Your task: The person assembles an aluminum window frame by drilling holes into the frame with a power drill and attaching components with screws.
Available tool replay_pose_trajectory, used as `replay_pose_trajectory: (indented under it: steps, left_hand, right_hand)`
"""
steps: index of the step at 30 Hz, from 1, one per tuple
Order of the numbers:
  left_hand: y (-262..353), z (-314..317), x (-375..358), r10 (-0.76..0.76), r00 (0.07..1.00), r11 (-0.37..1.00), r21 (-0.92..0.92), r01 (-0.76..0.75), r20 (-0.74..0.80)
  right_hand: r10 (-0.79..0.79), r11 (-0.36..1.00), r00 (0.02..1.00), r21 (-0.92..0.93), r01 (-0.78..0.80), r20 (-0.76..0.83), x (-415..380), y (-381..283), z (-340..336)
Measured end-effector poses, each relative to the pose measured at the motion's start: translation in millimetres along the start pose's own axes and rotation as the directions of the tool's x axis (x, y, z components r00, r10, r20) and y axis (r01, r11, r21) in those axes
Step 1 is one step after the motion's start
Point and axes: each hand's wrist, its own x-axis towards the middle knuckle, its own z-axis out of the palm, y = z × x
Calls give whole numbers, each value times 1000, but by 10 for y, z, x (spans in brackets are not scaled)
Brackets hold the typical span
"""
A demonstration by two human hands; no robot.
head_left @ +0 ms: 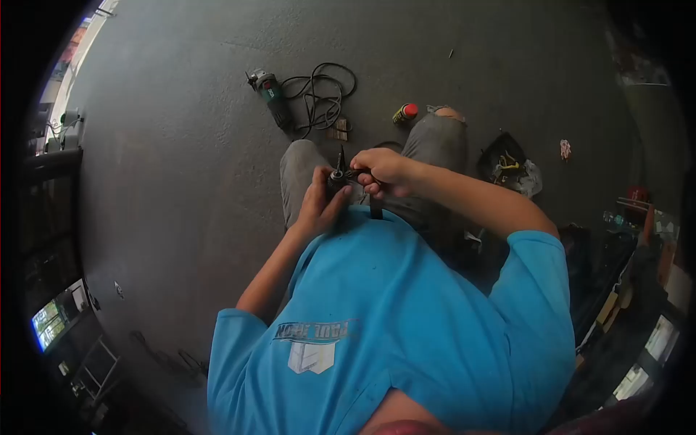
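My left hand (319,200) is wrapped round a dark tool (336,185) with a round metal collar, held upright in front of my lap. A thin pointed metal bit (341,156) stands up at the collar. Beside it, my right hand (383,172) is closed with its fingers curled on a small dark piece (353,174) that reaches to the collar's side. The kind of that piece is too small and shaded to make out. My fingers hide most of the tool's body.
An angle grinder (271,97) with a coiled black cord (326,98) lies on the grey floor ahead. Near my right knee are a red-capped spray can (405,113) and a dark tray (500,154) with small items. A brown block (339,130) lies by the cord.
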Motion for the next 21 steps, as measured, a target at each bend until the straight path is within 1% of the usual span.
replay_pose_trajectory:
  steps: [2, 3, 5, 6, 8, 9, 11, 12, 14, 15, 17, 18, 19, 20, 21]
  left_hand:
    - [3, -42, -15, -72, 997, 992, -104, 73, 13]
    - [23, -33, -38, -79, 997, 992, -94, 81, 16]
    - [25, -61, 6, 0, 998, 996, -84, 5, 57]
    - [2, -69, -25, -9, 998, 996, -84, 14, 63]
    - [-42, -114, -35, -34, 989, 992, -114, 50, 141]
    - [-51, -108, -28, -30, 989, 992, -113, 47, 147]
    - [-56, -81, -40, -19, 994, 1000, 2, 19, 104]
    - [-1, -65, -43, -21, 994, 1000, 0, 21, 108]
    - [118, -33, -57, -46, 991, 995, 89, 36, 123]
    - [166, -11, -67, -53, 991, 995, 91, 41, 126]
    - [231, 25, -83, -14, 988, 987, 160, -11, 154]
    - [168, 6, -77, -14, 986, 987, 161, -13, 163]
    - [45, -21, -71, -45, 988, 995, 90, 32, 147]
    - [-59, -29, -91, -78, 989, 997, 17, 77, 129]
    - [-100, -33, -102, -72, 990, 997, 16, 71, 124]
  right_hand:
    - [-2, 1000, 1000, 3, 3, -25, 44, 53, 68]
    - [-2, 1000, 1000, 11, 2, -14, 52, 86, 50]
    - [25, 999, 999, -32, -24, 32, 74, -2, 21]
    - [30, 999, 999, -23, -30, 35, 61, 3, 31]
    - [53, 995, 997, -82, -49, 50, 43, -37, 61]
    - [48, 996, 998, -77, -44, 48, 39, -40, 61]
    - [73, 996, 995, -64, -69, 60, 30, -33, 66]
    - [74, 996, 995, -60, -71, 59, 0, -48, 74]
    - [180, 978, 984, -109, -180, -9, -43, -96, 102]
    - [183, 978, 983, -104, -182, -4, -19, -89, 98]
    - [241, 949, 971, -210, -235, 3, 34, -70, 98]
    - [185, 965, 981, -176, -193, -62, 61, -7, 160]
    - [144, 982, 978, -96, -160, -153, 23, 34, 284]
    - [98, 992, 983, -70, -110, -157, 100, 112, 324]
    - [48, 997, 986, -52, -57, -162, 191, 177, 320]
